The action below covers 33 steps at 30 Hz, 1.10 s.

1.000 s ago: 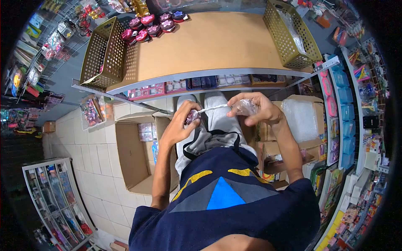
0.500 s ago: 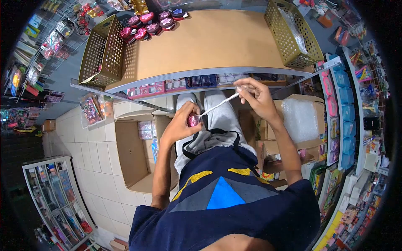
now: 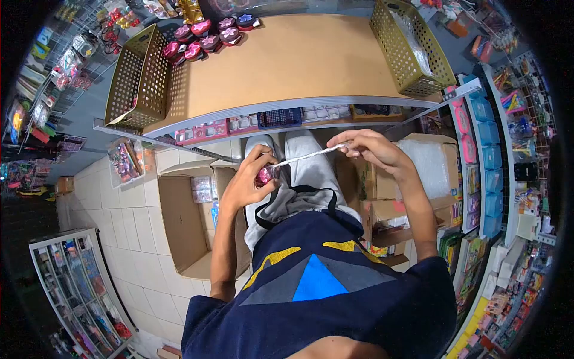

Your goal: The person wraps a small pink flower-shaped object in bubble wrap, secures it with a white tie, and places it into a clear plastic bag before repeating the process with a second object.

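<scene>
- The left hand is closed around a small pink heart-shaped box in front of the waist, fingers wrapped over it so only its top shows; it has barely shifted over the last second, acting as the fixed end
- A strip of clear plastic wrapping runs taut from that box up to the right hand; the right thumb and fingertips are pinched shut on the far end of the strip
- A second ago the right hand held a crumpled wad of the plastic close to the left; half a second ago it had swung up toward the shelf edge; now it sits lower and out to the right, the strip drawn long and thin; judged from this, the wrapper is being peeled off and is nearly free of the box
- Below the hands, an open cardboard box on the tiled floor holds more packets
- Farther off, the tan shelf carries unwrapped heart boxes at its back corner, between two perforated baskets
</scene>
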Motion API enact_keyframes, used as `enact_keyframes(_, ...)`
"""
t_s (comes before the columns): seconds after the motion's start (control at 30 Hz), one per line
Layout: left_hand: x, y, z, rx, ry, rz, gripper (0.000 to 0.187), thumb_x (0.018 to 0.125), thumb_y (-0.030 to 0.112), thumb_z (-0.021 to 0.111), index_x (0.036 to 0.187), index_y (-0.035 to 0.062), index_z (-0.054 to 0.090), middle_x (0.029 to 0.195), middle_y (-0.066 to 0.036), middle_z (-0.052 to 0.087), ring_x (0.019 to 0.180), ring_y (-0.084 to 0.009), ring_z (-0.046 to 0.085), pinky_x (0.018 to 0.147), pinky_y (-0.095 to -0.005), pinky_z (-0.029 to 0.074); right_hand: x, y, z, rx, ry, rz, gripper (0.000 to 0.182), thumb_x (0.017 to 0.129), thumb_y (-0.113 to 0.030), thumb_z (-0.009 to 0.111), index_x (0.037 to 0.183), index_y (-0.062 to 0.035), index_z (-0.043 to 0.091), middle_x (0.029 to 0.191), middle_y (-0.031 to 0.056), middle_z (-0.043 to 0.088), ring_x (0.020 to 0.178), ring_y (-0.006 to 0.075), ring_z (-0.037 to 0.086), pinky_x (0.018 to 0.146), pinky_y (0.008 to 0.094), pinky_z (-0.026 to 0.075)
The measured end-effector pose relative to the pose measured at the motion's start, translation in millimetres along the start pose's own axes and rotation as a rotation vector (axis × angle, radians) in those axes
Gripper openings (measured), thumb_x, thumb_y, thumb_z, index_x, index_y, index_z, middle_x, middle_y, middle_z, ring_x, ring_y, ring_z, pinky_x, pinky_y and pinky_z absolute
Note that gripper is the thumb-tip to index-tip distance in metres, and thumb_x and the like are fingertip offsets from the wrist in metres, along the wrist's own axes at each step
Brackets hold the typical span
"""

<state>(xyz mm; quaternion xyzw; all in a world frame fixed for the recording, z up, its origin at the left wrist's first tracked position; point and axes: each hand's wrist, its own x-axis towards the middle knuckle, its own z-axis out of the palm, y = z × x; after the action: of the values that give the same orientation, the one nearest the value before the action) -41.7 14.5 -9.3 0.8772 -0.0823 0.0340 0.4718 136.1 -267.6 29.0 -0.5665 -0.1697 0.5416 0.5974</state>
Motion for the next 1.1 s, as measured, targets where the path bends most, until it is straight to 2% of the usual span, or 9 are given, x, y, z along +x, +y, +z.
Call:
enact_keyframes(0.17,4,-3,-2,-0.126,-0.03,0.001,0.033,0.072,0.013,0.055,0.1,-0.0046,0.055,0.105,-0.021,0.054,0.102,-0.0401,0.054,0.092,-0.043,0.043,3,20,15,-0.696,0.196,-0.259,0.023,0.091,-0.014,0.064,0.111,-0.0018,0.066,0.089,0.0017,0.062,0.086,0.0114,0.056,0.076,0.0295,0.046)
enact_keyframes(0.2,6,-1,-1,-0.116,-0.021,0.046,0.031,0.073,0.012,0.055,0.1,-0.0049,0.055,0.101,-0.023,0.058,0.098,-0.0409,0.056,0.091,-0.0426,0.045,1,13,20,-0.764,0.234,-0.211,0.022,0.09,-0.015,0.066,0.108,-0.0018,0.067,0.091,0.0062,0.064,0.09,0.0194,0.061,0.079,0.0327,0.048)
enact_keyframes(0.3,5,-2,-1,-0.026,-0.079,-0.139,0.032,0.073,0.014,0.06,0.099,-0.0045,0.056,0.096,-0.022,0.061,0.091,-0.0411,0.059,0.087,-0.0427,0.047,-2,5,28,-1.017,0.252,-0.219,0.019,0.09,-0.015,0.066,0.103,-0.0004,0.068,0.098,0.0109,0.066,0.09,0.0226,0.063,0.077,0.0334,0.049)
enact_keyframes(0.4,6,-1,-3,0.073,-0.137,-0.245,0.036,0.07,0.017,0.067,0.097,-0.0033,0.058,0.092,-0.02,0.062,0.087,-0.0396,0.06,0.083,-0.0431,0.048,3,22,15,-1.246,0.238,-0.649,0.021,0.09,-0.016,0.066,0.105,-0.0008,0.068,0.092,0.0115,0.068,0.082,0.0255,0.064,0.073,0.0344,0.05)
enact_keyframes(0.5,6,-16,8,0.19,-0.007,0.005,0.04,0.067,0.02,0.072,0.096,-0.0019,0.056,0.087,-0.02,0.061,0.083,-0.0396,0.06,0.077,-0.0431,0.05,6,21,13,-0.966,0.047,-0.351,0.024,0.093,-0.017,0.063,0.109,-0.0002,0.068,0.079,0.0079,0.066,0.074,0.0211,0.063,0.07,0.0338,0.05)
enact_keyframes(0.63,4,-20,19,0.101,-0.086,-0.321,0.04,0.074,0.014,0.071,0.1,0.0027,0.042,0.087,-0.018,0.061,0.078,-0.0402,0.058,0.075,-0.0419,0.049,5,6,26,-0.52,-0.049,-0.09,0.026,0.095,-0.016,0.059,0.114,-0.0006,0.067,0.079,0.0094,0.069,0.075,0.0176,0.065,0.071,0.0328,0.051)
enact_keyframes(0.7,5,-14,18,0.037,-0.064,-0.231,0.044,0.076,0.013,0.069,0.111,0.0026,0.043,0.093,-0.019,0.059,0.087,-0.04,0.058,0.082,-0.0425,0.047,4,1,27,-0.285,-0.158,-0.02,0.029,0.095,-0.015,0.057,0.119,0.0005,0.064,0.085,0.0129,0.071,0.08,0.0172,0.068,0.074,0.0322,0.052)
enact_keyframes(0.93,8,-20,22,0.035,0.045,0.117,0.039,0.08,0.012,0.065,0.114,-0.001,0.051,0.104,-0.017,0.055,0.106,-0.0357,0.053,0.091,-0.0419,0.044,1,-3,32,0.145,-0.384,-0.29,0.071,0.079,0.0,0.071,0.143,0.0018,0.041,0.143,0.0202,0.049,0.136,0.026,0.044,0.106,0.0345,0.042)
enact_keyframes(1.1,13,-7,18,-0.038,-0.025,-0.052,0.04,0.073,0.017,0.076,0.102,-0.0007,0.054,0.106,-0.016,0.054,0.108,-0.0346,0.051,0.094,-0.0409,0.041,7,-14,36,-0.129,-0.101,-0.297,0.047,0.088,-0.006,0.067,0.131,0.0031,0.053,0.138,0.0188,0.054,0.128,0.0232,0.052,0.102,0.034,0.042)
